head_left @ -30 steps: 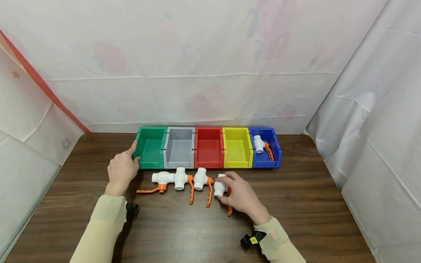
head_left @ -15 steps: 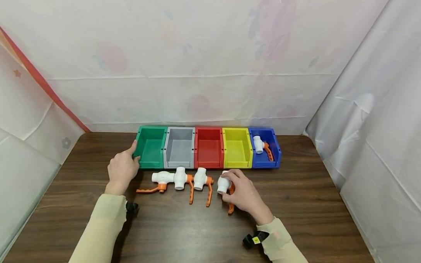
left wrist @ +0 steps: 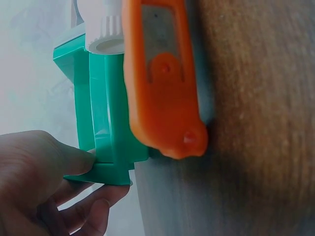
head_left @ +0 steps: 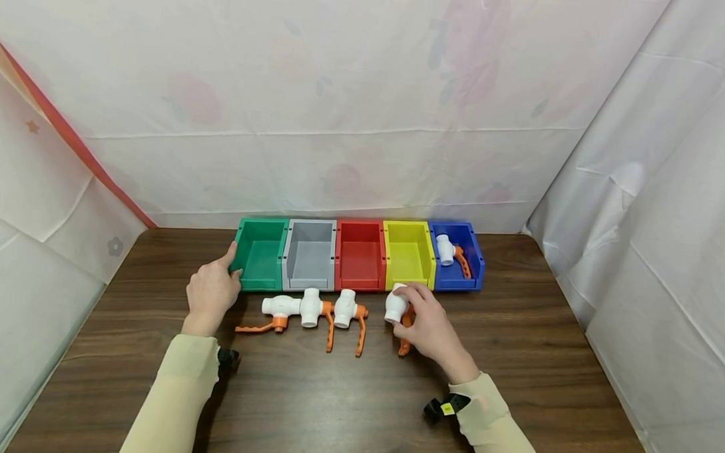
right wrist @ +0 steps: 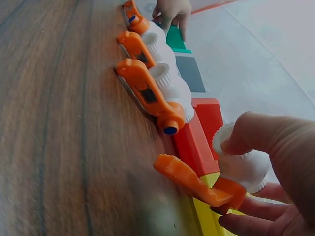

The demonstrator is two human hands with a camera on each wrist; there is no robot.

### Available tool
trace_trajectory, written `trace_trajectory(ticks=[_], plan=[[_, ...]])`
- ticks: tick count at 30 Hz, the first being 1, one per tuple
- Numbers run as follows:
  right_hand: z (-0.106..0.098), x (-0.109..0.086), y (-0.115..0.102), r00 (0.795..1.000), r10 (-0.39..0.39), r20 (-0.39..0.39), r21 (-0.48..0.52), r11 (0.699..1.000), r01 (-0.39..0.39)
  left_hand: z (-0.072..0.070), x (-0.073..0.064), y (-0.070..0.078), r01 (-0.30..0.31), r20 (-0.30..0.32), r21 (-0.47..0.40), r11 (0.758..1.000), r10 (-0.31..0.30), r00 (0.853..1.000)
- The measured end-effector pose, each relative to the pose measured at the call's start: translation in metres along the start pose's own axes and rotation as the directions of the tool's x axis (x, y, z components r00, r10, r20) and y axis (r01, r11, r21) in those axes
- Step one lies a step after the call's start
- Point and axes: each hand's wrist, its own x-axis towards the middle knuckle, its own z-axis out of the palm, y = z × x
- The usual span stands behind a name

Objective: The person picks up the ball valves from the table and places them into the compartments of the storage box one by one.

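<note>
Carefully, we hold a white-and-orange plastic ball valve at the front of the yellow open-fronted plastic bin

Our right hand pinches the valve's rounded white body between thumb and fingers, its orange lever pointing back toward us. From the head camera it overlaps the yellow bin's front lip; we cannot tell whether they touch. Our left hand grips the near left corner of the green plastic bin. Another white-and-orange valve lies in the blue plastic bin, and three loose valves lie close together on the brown wood-grain surface in front of the bins.

We think the lever is the main worry: it juts from the body, so a low pass could catch the lip and twist the valve out of our fingertips. The smooth, round body may also roll under so narrow a pinch. A bump could slide the yellow bin as well, since our left hand holds only the green one.
</note>
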Motion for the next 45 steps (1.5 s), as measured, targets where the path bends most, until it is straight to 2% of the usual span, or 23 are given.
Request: trace_trajectory(ticks=[7, 13, 22, 28, 32, 38, 45], plan=[[-0.009, 0.005, 0.004, 1.0, 0.021, -0.022, -0.012, 1.0, -0.021, 0.001, -0.001, 0.0, 0.01, 0.006, -0.003, 1.0, -0.01, 1.0], [-0.017, 0.01, 0.008, 0.995, -0.025, -0.094, -0.007, 1.0, 0.024, 0.001, 0.0, -0.001, 0.008, 0.003, -0.003, 1.0, -0.008, 1.0], [-0.026, 0.02, 0.01, 0.976, -0.116, -0.183, -0.045, 0.993, 0.109, 0.002, 0.0, -0.001, 0.018, -0.005, 0.001, 1.0, -0.018, 1.0], [-0.031, 0.027, 0.016, 0.95, -0.187, -0.251, -0.074, 0.982, 0.174, 0.002, 0.0, -0.003, 0.03, -0.003, 0.002, 1.0, -0.03, 1.0], [-0.032, 0.032, 0.021, 0.924, -0.243, -0.296, -0.08, 0.97, 0.229, 0.002, 0.0, -0.006, 0.043, -0.005, 0.008, 0.999, -0.043, 0.999], [-0.035, 0.037, 0.028, 0.884, -0.293, -0.365, -0.09, 0.956, 0.279, 0.002, 0.001, -0.004, 0.024, -0.014, 0.006, 1.0, -0.024, 1.0], [-0.038, 0.043, 0.035, 0.865, -0.313, -0.393, -0.103, 0.949, 0.297, 0.004, 0.001, 0.0, 0.025, -0.018, 0.003, 1.0, -0.025, 1.0]])
